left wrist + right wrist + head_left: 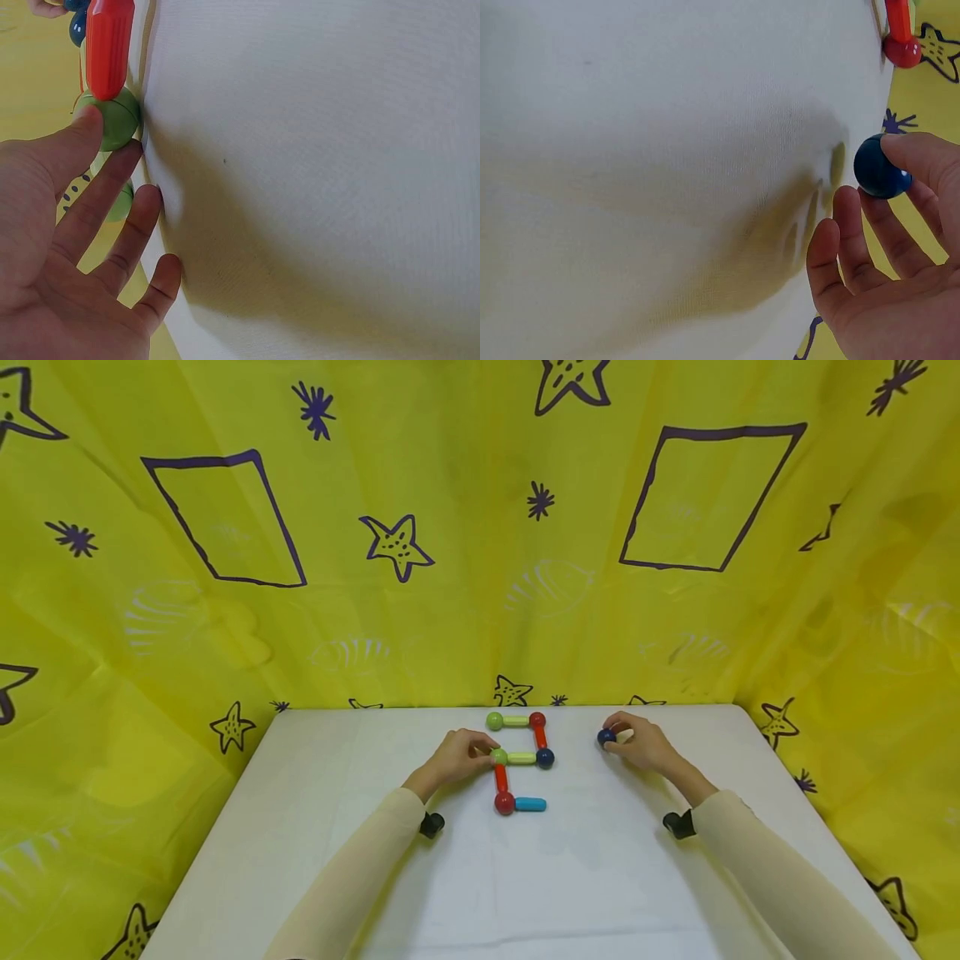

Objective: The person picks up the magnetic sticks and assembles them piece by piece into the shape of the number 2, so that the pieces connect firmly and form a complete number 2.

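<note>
On the white table lies a chain of balls and short rods bent in an S shape. My left hand (pixel 457 755) pinches the green ball (pixel 120 126) at the chain's middle left between thumb and index finger; its other fingers spread near the tabletop. From that ball a red rod (pixel 501 778) runs to a red ball (pixel 505 802), with a blue rod (pixel 531 805) pointing right from it. A pale green rod (pixel 521 758) leads to a dark blue ball (pixel 545 758). Right of the chain, my right hand (pixel 640 742) holds a loose dark blue ball (pixel 876 166) between thumb and fingertips.
Farther back, another red rod (pixel 541 737) joins a red ball (pixel 537 720), a pale green rod (pixel 516 722) and a green ball (pixel 495 721). Yellow patterned curtains (pixel 450 627) enclose the table (pixel 600 877) at the back and sides.
</note>
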`<state>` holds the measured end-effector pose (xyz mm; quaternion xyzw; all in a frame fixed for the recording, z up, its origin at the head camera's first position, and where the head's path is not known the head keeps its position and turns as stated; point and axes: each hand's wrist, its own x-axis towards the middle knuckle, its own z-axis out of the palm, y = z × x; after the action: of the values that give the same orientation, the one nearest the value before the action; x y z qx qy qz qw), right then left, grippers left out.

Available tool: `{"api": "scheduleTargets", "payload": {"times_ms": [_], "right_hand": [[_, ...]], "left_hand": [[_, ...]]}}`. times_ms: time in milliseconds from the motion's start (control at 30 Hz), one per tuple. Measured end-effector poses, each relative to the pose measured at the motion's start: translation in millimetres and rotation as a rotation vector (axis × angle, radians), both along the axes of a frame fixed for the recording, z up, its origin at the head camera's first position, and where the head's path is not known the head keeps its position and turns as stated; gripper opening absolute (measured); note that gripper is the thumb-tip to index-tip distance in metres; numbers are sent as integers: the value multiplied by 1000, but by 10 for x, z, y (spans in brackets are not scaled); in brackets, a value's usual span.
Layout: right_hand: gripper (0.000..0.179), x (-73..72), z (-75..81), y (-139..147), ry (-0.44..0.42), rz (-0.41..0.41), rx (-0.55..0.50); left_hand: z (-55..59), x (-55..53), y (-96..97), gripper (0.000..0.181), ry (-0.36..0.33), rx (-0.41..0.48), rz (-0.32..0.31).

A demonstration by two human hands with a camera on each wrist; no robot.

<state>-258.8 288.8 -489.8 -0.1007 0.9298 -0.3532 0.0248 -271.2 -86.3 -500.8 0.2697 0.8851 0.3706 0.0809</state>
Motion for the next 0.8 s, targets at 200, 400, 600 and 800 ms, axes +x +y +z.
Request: {"api": "scheduleTargets", "payload": {"times_ms": [200,400,600,800], "right_hand": [[27,127,73,-65,-4,70,-26],[28,245,113,-106,-6,113,-61],[29,362,126,-126,-11,142,-87],[30,484,119,-222,-5,187,-110]], "left_hand": [[-9,4,1,21,2,0,4],[-2,15,-3,20,4,4,9],[0,19,-8,20,4,13,2],[-1,28,-6,20,10,16,3]]}}
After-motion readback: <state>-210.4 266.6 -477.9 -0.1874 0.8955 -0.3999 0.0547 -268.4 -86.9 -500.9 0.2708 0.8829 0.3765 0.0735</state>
